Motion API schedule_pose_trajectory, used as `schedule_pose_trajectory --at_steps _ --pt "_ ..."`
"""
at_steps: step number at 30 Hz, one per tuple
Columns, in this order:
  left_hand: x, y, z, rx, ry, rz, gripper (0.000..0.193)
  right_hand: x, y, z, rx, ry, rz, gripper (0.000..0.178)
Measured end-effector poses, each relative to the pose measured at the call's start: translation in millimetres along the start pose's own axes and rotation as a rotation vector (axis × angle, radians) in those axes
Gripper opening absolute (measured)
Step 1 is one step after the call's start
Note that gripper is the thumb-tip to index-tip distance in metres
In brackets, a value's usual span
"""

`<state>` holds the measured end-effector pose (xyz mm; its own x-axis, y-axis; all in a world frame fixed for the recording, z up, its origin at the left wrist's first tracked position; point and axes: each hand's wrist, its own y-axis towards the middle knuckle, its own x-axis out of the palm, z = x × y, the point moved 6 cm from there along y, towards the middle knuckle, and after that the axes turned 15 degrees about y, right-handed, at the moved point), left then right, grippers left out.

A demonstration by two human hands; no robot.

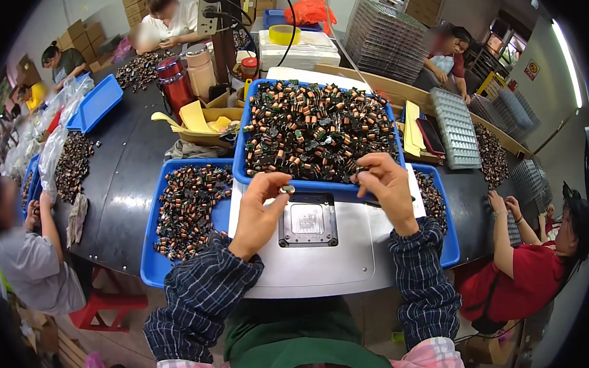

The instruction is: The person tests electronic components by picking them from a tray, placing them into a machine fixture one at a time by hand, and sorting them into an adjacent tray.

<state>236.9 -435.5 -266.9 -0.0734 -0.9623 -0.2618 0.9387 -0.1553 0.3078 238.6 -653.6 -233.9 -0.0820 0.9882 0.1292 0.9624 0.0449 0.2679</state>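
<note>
My left hand (pixel 259 216) is closed in a pinch on a small component (pixel 286 190) with a pale, greenish face. To its right, my right hand (pixel 389 189) pinches a small dark part (pixel 360 172) at the front rim of a blue tray, largely covered by the fingers. That tray (pixel 240 161) is heaped with small copper-wound coils (pixel 318 129) on dark bases. Below and between the hands, a black square fixture (pixel 309 242) with a pale plate is set into a silver metal worktop (pixel 352 261).
Blue trays of coils flank the worktop, left (pixel 154 268) and right (pixel 449 242). Behind stand a red flask (pixel 176 83), a box with yellow sheets (pixel 198 119) and a clear blister tray (pixel 455 129). Co-workers sit left (pixel 32 258), right (pixel 531 251) and across the table.
</note>
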Motion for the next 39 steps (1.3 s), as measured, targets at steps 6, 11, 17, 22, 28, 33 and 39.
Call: schedule_pose_trajectory --at_steps 6,11,17,22,28,33,39 --pt "16 -15 24 0.292 0.472 -0.117 0.022 27 -13 20 0.222 0.045 -0.126 0.023" --pt "29 -19 16 0.222 0.44 -0.232 0.018 31 -17 21 0.093 -0.031 -0.193 0.025" --pt "35 -16 28 0.521 0.82 -0.187 0.014 32 -19 17 0.095 -0.149 -0.205 0.024" --pt "46 -17 27 0.555 0.883 -0.253 0.016 36 -18 13 -0.062 -0.236 -0.27 0.024" --pt "33 -17 23 0.501 0.722 -0.221 0.015 45 -21 14 -0.16 -0.455 -0.294 0.021" --pt "-36 -20 25 0.29 0.696 0.186 0.018 60 -27 24 -0.265 -0.555 -0.452 0.021" --pt "-116 -51 -59 0.009 0.785 0.404 0.02 78 -28 21 -0.286 -0.602 -0.566 0.02"
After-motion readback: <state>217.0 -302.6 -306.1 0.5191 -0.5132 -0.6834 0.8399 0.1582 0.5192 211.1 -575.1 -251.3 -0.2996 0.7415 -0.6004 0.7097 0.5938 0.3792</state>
